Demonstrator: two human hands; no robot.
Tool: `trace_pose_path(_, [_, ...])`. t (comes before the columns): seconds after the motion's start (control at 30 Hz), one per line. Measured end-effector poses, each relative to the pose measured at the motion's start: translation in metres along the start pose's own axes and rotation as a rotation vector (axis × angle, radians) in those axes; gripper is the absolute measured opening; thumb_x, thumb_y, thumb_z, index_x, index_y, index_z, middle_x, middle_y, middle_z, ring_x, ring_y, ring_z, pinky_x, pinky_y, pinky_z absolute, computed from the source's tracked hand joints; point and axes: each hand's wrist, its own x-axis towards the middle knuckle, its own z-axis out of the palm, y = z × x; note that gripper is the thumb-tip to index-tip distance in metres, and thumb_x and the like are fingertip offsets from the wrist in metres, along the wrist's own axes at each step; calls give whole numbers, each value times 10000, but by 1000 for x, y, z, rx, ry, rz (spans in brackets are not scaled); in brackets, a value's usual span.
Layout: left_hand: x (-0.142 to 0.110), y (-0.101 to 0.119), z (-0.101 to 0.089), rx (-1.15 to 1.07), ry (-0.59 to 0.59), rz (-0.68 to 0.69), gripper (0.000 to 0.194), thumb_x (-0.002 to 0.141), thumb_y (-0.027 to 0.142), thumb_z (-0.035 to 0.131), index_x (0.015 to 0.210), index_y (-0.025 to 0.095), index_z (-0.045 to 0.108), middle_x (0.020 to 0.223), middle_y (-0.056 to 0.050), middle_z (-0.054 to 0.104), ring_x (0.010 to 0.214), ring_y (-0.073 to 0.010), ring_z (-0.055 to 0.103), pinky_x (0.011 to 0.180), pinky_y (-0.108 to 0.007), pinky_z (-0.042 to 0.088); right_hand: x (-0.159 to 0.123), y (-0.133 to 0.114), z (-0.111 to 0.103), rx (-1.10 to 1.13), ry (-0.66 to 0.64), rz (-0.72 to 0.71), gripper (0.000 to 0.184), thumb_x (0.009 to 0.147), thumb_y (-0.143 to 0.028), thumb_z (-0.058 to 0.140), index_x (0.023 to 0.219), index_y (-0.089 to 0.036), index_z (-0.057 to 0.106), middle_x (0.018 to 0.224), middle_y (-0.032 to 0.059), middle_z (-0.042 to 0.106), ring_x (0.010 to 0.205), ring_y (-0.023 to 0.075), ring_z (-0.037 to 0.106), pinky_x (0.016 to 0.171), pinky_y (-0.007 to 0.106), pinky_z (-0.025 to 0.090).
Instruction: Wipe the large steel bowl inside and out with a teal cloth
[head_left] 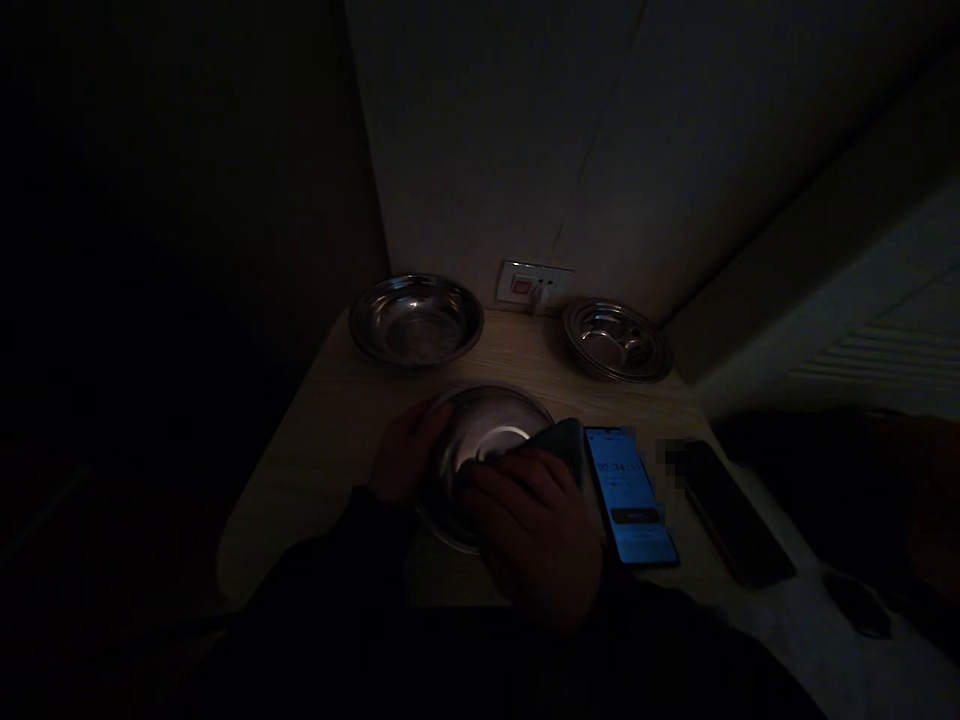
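A shiny metal bowl [495, 405] stands tilted at the near middle of the small table. My left hand [405, 450] is closed on its left rim, the thumb over the edge. Inside the bowl my right hand [536, 515] presses a dark green cloth [566, 440] against the metal, its fingers bent over the cloth. Part of the cloth sticks out above the knuckles. The bowl's lower right part is hidden behind my right hand.
At the back left sits another metal bowl [416, 320]; stacked metal bowls [619, 342] are at the back right. A lit phone [630, 500] lies right of my right hand, with a dark phone-like object [739, 515] beyond. The wall carries a socket [517, 285]. The room is very dark.
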Motion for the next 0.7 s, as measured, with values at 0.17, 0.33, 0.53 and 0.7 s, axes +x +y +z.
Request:
trace_pose_path(0.17, [-1, -2, 0, -50, -31, 20, 417, 799, 489, 568, 1007, 151, 696, 1027, -66, 730, 998, -240, 639, 882, -309, 473, -23, 6, -16, -14, 3, 18, 179, 875, -125, 527, 989, -154, 661, 1017, 38, 722, 945, 185, 592, 853, 364, 455])
trace_pose_path(0.33, [-1, -2, -1, -34, -21, 25, 397, 796, 485, 562, 977, 160, 700, 1000, -71, 736, 970, -241, 648, 852, -303, 487, -15, 3, -8, -25, 38, 18, 177, 871, -123, 525, 970, -168, 664, 1006, 27, 726, 926, 185, 593, 861, 362, 456])
trace_pose_path(0.53, [-1, -4, -1, -62, -21, 17, 410, 803, 481, 563, 1011, 152, 691, 1035, -69, 728, 998, -238, 642, 871, -308, 481, -19, 2, -10, -14, 23, -5, 176, 884, -124, 514, 967, -166, 663, 1007, 30, 726, 950, 175, 592, 858, 354, 458])
trace_pose_path(0.7, [-2, 0, 2, -32, -9, -1, 414, 794, 481, 556, 999, 148, 693, 1028, -81, 729, 983, -243, 647, 871, -321, 487, -24, 4, -14, -16, 8, -4, 182, 873, -120, 527, 980, -162, 668, 996, 38, 724, 957, 178, 595, 857, 354, 463])
